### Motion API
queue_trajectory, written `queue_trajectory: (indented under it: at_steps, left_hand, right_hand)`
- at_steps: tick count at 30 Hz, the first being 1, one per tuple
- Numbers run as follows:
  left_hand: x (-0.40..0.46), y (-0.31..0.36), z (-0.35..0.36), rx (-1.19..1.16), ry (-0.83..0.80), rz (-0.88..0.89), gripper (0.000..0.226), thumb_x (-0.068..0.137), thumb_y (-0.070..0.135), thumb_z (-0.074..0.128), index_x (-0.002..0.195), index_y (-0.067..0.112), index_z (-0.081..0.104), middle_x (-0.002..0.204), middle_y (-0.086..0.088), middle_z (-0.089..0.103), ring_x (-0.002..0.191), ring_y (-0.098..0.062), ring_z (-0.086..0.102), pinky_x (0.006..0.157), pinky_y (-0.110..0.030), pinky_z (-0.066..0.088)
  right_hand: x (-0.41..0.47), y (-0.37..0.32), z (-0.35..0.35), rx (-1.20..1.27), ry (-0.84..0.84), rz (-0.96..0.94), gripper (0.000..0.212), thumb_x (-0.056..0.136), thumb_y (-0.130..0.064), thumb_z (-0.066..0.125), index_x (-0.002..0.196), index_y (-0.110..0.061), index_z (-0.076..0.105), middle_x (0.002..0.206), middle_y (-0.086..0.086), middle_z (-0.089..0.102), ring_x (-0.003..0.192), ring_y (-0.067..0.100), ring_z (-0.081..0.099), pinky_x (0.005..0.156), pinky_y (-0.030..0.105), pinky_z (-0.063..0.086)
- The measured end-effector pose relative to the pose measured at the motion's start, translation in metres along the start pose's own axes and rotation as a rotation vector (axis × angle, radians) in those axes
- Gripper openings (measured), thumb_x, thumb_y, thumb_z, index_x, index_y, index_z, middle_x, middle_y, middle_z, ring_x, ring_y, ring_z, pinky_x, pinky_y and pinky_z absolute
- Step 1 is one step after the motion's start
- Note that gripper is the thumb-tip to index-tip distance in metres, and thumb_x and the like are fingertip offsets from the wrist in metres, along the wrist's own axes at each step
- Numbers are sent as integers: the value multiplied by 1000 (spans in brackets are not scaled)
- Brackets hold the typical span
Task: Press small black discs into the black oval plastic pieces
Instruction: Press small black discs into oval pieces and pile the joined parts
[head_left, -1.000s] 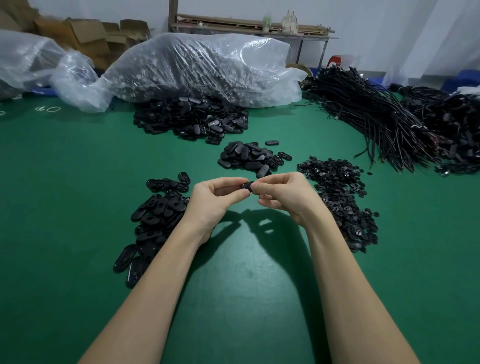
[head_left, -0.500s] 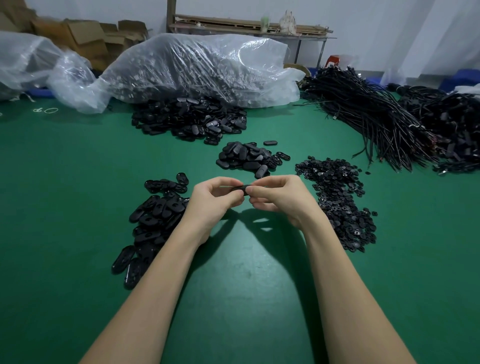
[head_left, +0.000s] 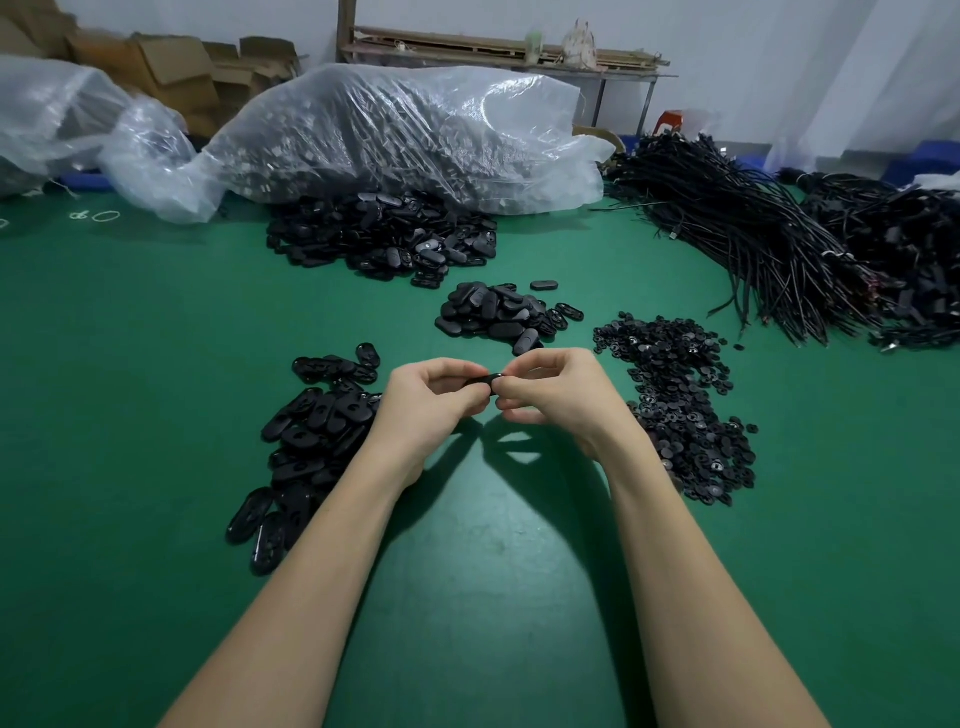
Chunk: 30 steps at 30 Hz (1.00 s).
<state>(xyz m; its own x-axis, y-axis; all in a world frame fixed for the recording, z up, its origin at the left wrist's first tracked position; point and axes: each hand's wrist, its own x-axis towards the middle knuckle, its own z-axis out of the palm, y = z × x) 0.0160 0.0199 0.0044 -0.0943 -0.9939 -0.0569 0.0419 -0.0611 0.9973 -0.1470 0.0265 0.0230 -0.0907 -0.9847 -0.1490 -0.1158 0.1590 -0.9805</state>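
My left hand (head_left: 426, 405) and my right hand (head_left: 556, 395) meet above the green table (head_left: 130, 415), both pinching one black oval piece (head_left: 480, 382) held edge-on between the fingertips. Any disc in it is hidden by my fingers. A pile of black oval pieces (head_left: 311, 436) lies just left of my left hand. Small black discs (head_left: 685, 410) are heaped to the right of my right hand. A smaller heap of oval pieces (head_left: 498, 314) sits just beyond my hands.
A large heap of oval pieces (head_left: 384, 236) lies further back, against a clear plastic bag (head_left: 405, 140) full of parts. Bundles of black cables (head_left: 753, 234) cover the back right. Cardboard boxes (head_left: 171, 73) and a shelf stand behind.
Both hands have stayed together on the oval piece, with only small shifts of the fingertips. The piles have not moved.
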Motion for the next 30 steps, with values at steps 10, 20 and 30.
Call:
queue_trajectory:
  at_steps: [10, 20, 30]
  left_hand:
    - [-2, 1, 0, 24, 7, -8, 18, 85, -1, 75, 87, 16, 76, 83, -4, 79, 80, -15, 74, 81, -24, 60]
    - [-2, 1, 5, 96, 84, -2, 22, 85, 1, 76, 82, 22, 75, 78, 2, 77, 78, -15, 73, 67, -17, 56]
    - [1, 0, 5, 29, 64, -15, 19, 84, -2, 76, 84, 18, 75, 77, -1, 77, 76, -15, 73, 76, -22, 60]
  right_hand:
    - [2, 1, 0, -11, 16, -3, 7, 81, 1, 78, 85, -2, 73, 76, 11, 77, 75, 23, 77, 76, 33, 63]
    - [1, 1, 7, -73, 75, -12, 9, 81, 0, 78, 82, -4, 70, 66, 4, 74, 67, 18, 75, 65, 27, 62]
    - [-1, 2, 8, -69, 56, -41, 11, 82, -1, 79, 87, -2, 70, 65, 3, 73, 64, 15, 74, 64, 26, 61]
